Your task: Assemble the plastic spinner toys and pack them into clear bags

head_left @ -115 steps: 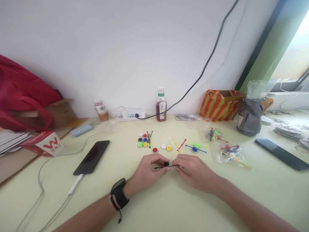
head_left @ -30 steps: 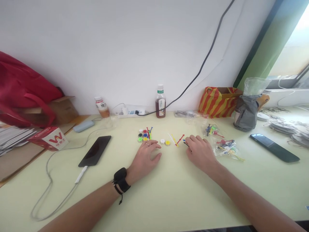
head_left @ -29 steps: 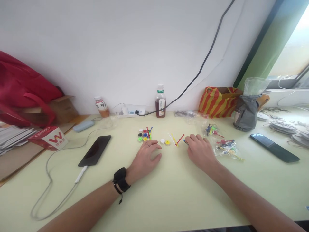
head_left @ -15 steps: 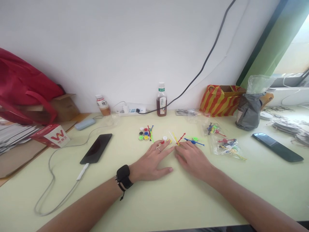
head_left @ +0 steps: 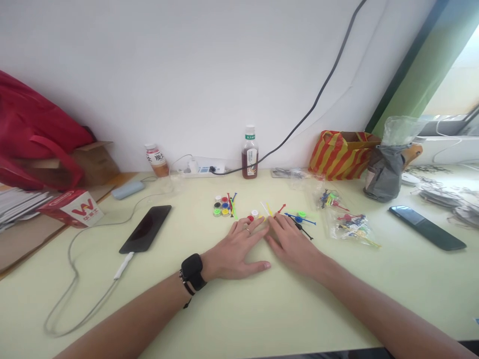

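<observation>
My left hand lies low over the table, palm down, thumb spread away and fingers stretched out. Its fingertips reach small round plastic discs, including a red disc and a white disc. My right hand has its fingers bent and close together, tips at the near end of a yellow plastic arrow. A white stick lies beside that arrow. Just right of my hand are a red arrow, a blue arrow and a black arrow. The fingertips are partly hidden.
A group of coloured discs and thin arrows lies beyond my left hand. Bagged plastic parts are to the right. Two phones, a dark one and another, flank the work area. A bottle stands by the wall.
My right hand has shifted slightly left, and the black arrow now shows beside it. The yellow arrow has moved a little left too. My left hand stays nearly still.
</observation>
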`<state>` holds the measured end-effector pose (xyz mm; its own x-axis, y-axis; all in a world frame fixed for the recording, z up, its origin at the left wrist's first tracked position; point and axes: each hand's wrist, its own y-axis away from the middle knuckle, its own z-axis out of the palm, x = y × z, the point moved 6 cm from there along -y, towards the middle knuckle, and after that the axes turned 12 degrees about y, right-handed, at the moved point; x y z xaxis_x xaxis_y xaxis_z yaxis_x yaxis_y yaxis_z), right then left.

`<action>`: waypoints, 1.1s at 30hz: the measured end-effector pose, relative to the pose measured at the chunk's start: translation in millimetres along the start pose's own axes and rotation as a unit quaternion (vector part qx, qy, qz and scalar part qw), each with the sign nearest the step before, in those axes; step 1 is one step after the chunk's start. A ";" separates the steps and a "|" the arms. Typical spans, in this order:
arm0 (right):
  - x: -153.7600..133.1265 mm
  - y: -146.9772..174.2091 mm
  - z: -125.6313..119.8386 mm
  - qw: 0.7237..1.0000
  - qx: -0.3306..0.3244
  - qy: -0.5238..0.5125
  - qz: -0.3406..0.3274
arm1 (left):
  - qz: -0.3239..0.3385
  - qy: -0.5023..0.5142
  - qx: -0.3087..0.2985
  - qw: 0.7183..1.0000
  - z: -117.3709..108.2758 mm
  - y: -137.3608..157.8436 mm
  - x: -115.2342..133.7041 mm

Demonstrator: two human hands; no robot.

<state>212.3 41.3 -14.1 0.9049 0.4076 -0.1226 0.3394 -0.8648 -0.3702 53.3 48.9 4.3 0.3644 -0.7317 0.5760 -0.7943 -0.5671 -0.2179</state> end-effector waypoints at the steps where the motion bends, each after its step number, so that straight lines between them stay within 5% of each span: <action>1: -0.8 -1.0 -0.1 1.000 -0.005 -0.007 -0.005 | 0.002 -0.001 0.007 1.000 -0.8 -0.4 0.6; 13: -2.5 -3.7 -3.4 0.999 -0.013 -0.023 -0.038 | 0.027 -0.033 0.142 0.989 -15.0 0.2 -4.2; 21: -9.3 -6.5 -5.1 0.996 -0.003 -0.044 -0.077 | -0.028 -0.053 0.119 0.991 -7.8 0.7 -21.2; 29: -9.9 -4.1 -7.2 0.988 -0.025 -0.121 -0.097 | 0.027 -0.013 0.160 0.987 -11.2 0.0 -28.2; 33: -8.8 -2.4 -6.4 0.985 -0.040 -0.136 -0.103 | 0.004 -0.028 0.170 0.985 -12.6 1.3 -30.6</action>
<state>205.2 37.9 -6.2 0.7169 0.6302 -0.2982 0.5372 -0.7719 -0.3399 35.0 75.3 -3.7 0.3918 -0.7512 0.5312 -0.5916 -0.6479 -0.4798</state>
